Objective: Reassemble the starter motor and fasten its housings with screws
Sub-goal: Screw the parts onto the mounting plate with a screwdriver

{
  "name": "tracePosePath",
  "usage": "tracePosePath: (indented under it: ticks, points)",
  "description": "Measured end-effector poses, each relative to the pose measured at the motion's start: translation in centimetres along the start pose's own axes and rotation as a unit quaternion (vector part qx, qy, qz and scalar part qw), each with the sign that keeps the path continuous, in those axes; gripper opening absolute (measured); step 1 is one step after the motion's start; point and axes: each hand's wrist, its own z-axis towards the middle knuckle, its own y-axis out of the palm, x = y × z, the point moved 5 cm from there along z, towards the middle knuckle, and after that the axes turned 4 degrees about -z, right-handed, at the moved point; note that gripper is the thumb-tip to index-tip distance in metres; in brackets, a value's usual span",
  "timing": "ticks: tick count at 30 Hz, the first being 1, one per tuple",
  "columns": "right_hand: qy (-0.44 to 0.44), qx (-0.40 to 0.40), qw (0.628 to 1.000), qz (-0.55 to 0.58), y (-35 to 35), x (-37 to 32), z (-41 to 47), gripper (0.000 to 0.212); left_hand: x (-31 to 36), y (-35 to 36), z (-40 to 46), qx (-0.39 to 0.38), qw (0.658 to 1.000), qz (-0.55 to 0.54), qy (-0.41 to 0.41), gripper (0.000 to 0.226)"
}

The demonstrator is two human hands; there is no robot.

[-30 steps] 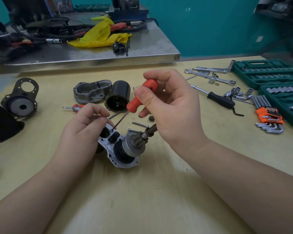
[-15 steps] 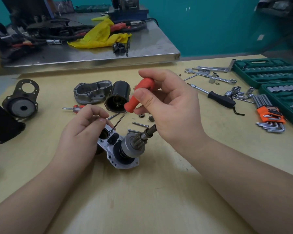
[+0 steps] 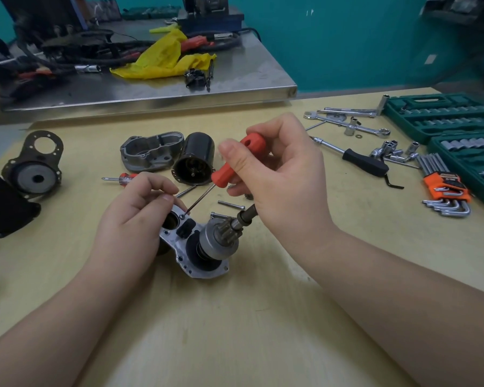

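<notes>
I see a teal wall behind a steel bench (image 3: 151,90) and my pale wooden desk (image 3: 235,317). A green socket set (image 3: 442,115) sits far right. The starter motor housing (image 3: 196,247) lies at desk centre, its pinion shaft (image 3: 245,217) pointing up and right. My left hand (image 3: 134,219) curls over the housing's left end; whether it grips anything I cannot tell. My right hand (image 3: 280,174) grips the red screwdriver (image 3: 235,163), tip on a screw (image 3: 182,217).

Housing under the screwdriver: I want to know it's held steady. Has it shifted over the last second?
No. The housing keeps its place and tilt beside the loose screw behind it.
</notes>
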Motion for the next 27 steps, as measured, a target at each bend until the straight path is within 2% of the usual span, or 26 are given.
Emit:
tracePosePath:
  ticks: [3, 10, 16, 27]
  points:
    - [0.009, -0.044, 0.999, 0.013, 0.4, 0.2, -0.1, 0.018, 0.0, 0.0, 0.0, -0.005, 1.0, 0.001, 0.006, 0.015]
    - [-0.016, -0.144, 0.988, 0.046, 0.5, -0.4, -0.1, 0.036, 0.0, 0.0, 0.0, -0.011, 1.0, 0.007, 0.011, 0.015]
    - [-0.054, -0.193, 0.979, 0.048, 0.8, -1.0, 0.4, 0.017, 0.2, 0.1, -0.1, -0.008, 1.0, 0.011, 0.011, 0.016]
    - [-0.059, -0.145, 0.986, 0.052, 0.8, -0.7, 0.0, 0.008, 0.0, 0.0, -0.3, -0.014, 1.0, 0.005, 0.012, 0.016]
